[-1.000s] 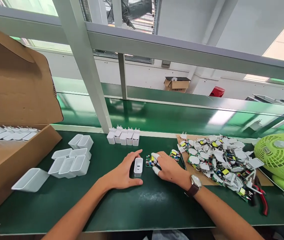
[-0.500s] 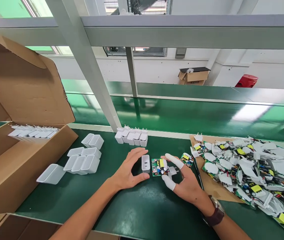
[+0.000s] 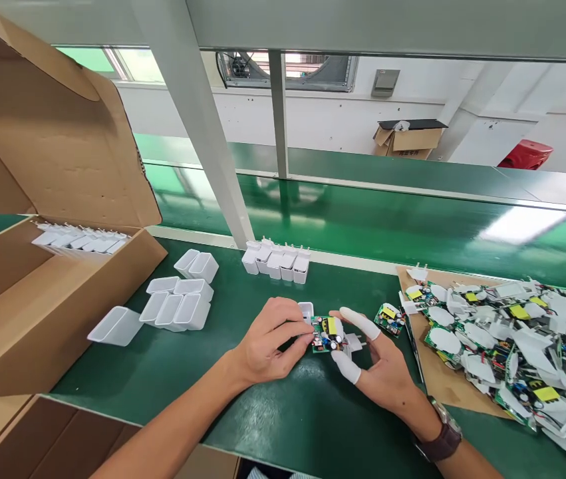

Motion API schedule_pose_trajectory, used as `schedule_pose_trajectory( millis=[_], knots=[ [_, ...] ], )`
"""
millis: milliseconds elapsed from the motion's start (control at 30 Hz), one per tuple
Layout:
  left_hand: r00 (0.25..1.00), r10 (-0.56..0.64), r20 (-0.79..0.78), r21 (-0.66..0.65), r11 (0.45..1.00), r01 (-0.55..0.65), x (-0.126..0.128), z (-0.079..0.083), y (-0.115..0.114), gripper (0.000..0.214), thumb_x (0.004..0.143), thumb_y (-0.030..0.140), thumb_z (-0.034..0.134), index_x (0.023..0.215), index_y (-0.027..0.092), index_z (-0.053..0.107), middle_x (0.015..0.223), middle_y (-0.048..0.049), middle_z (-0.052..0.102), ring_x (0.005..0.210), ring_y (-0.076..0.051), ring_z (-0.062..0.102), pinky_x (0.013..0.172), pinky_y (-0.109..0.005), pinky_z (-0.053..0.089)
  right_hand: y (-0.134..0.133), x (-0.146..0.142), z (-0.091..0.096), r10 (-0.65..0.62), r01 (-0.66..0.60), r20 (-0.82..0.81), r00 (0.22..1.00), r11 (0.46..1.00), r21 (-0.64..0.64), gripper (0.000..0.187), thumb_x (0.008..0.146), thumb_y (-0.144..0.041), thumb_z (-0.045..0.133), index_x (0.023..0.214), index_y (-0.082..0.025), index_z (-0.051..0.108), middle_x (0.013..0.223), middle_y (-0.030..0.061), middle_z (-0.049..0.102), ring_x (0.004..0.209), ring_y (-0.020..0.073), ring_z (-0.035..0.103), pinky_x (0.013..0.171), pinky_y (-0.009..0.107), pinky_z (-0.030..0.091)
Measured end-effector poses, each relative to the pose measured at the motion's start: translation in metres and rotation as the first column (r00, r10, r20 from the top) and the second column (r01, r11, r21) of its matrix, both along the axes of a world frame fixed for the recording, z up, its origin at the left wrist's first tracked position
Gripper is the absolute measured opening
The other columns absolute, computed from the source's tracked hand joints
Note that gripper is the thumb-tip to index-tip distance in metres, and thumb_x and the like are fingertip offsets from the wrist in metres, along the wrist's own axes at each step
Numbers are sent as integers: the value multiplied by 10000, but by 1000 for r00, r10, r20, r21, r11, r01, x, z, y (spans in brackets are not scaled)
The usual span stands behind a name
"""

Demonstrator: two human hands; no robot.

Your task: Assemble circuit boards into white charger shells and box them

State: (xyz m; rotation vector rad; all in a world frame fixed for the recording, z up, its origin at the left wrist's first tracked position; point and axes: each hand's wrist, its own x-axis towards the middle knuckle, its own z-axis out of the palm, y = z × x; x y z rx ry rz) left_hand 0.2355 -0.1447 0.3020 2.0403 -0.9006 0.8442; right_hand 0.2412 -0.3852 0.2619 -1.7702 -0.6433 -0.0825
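My left hand (image 3: 267, 338) is curled round a small white charger shell (image 3: 306, 310) on the green bench, its fingertips touching the left edge of a green circuit board (image 3: 326, 334). My right hand (image 3: 380, 364), with white finger cots on thumb and forefinger, pinches the same board from the right, where a white plug part sticks out. Shell and board meet between the two hands.
A row of finished white chargers (image 3: 277, 259) stands behind my hands. Empty white shells (image 3: 175, 303) lie to the left beside an open cardboard box (image 3: 23, 313). Another board (image 3: 389, 319) and a heap of boards and plugs (image 3: 507, 339) on cardboard lie to the right.
The view has tilted down and left. My left hand has closed on the white shell and my right hand has brought the circuit board up against it.
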Motion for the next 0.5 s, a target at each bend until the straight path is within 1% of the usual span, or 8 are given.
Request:
schedule_pose_trajectory(
  millis=[100,233,500],
  knots=[
    [1000,13,-17,-9,1000,-13,0,-1,0,230,894,72,694,1085,197,670,897,-56,667,860,-206,645,761,-377,580,2,-1,1,-25,26,16,1000,999,-32,625,895,-150,665,1482,-296,507,1384,86,660,1207,232,674,918,328,634],
    [999,38,-11,-27,999,-38,-1,-5,-1,227,892,75,697,1083,195,672,882,-52,664,856,-206,640,747,-370,567,4,0,4,-42,45,42,998,996,-75,583,907,-170,659,1463,-290,528,1380,94,652,1215,248,664,936,350,629],
    [999,40,-4,-31,999,-41,-1,-5,-3,220,892,60,690,1068,189,660,891,-60,663,859,-205,637,744,-372,566,3,0,6,-45,49,47,998,994,-100,586,918,-180,657,1469,-319,515,1379,77,647,1209,236,666,936,330,624]
  ],
)
